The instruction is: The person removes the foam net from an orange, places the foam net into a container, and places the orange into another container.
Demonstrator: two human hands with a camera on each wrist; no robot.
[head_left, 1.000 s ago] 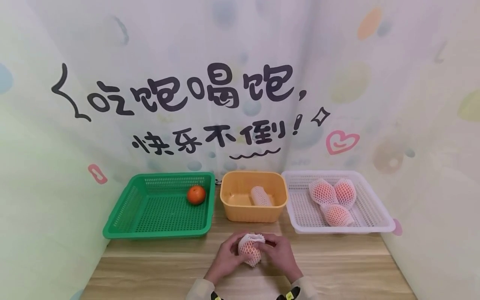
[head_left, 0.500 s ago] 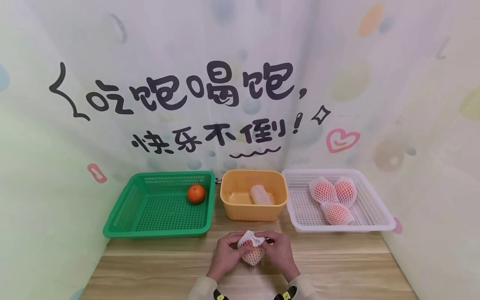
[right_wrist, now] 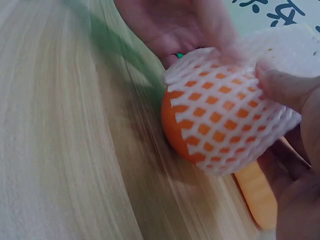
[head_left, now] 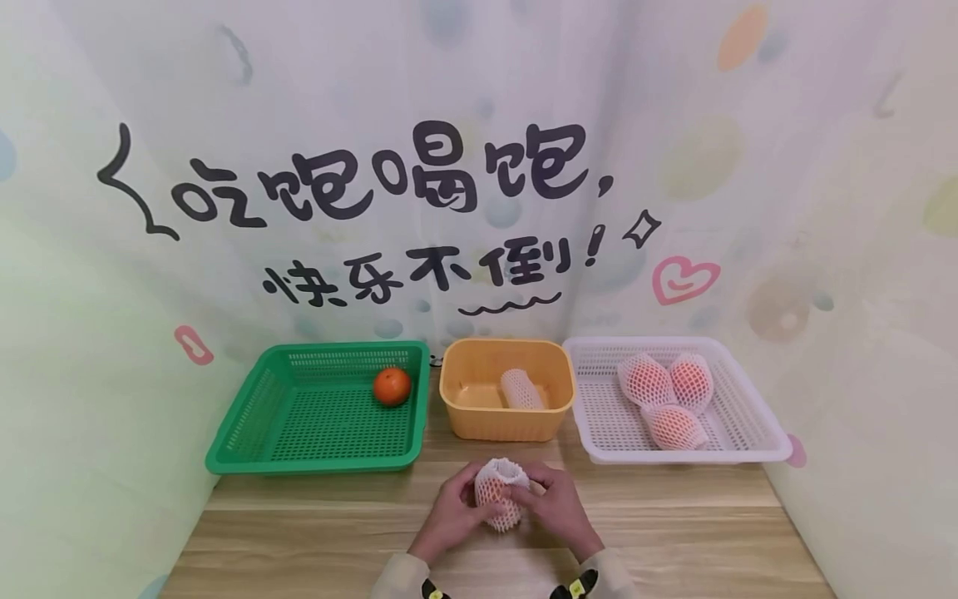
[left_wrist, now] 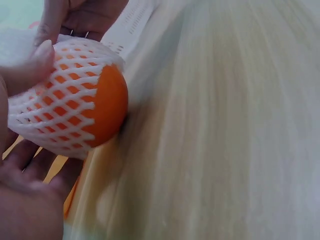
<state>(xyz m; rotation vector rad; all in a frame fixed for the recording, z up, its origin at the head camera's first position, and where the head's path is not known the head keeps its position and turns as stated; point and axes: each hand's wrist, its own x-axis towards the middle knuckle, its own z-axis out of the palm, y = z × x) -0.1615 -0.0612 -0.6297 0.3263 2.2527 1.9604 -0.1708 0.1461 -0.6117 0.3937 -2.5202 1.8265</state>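
Near the table's front, both hands hold an orange [left_wrist: 112, 106] in a white foam net sleeve [head_left: 503, 472]. My left hand [head_left: 447, 514] grips it from the left, thumb on the netting and fingers round the far side. From the other side my right hand [head_left: 560, 507] grips the sleeve, its thumb pressing the net. The sleeve's upper end stands up as a loose round mouth above the fruit. In both wrist views, the orange's lower end shows bare beyond the net's edge. Some fingers behind the fruit are hidden in the head view.
A green basket [head_left: 314, 466] at the back left holds one bare orange [head_left: 392, 388]. The yellow bin [head_left: 506, 426] in the middle holds an unfilled foam sleeve [head_left: 520, 389]. Several netted fruits would overstate the white basket [head_left: 688, 457]: it holds three netted fruits [head_left: 675, 428].
The sleeve's upper end, folded over half a second ago, now stands up with a round mouth. Both hands have shifted slightly around the fruit; the baskets and bin stay put.
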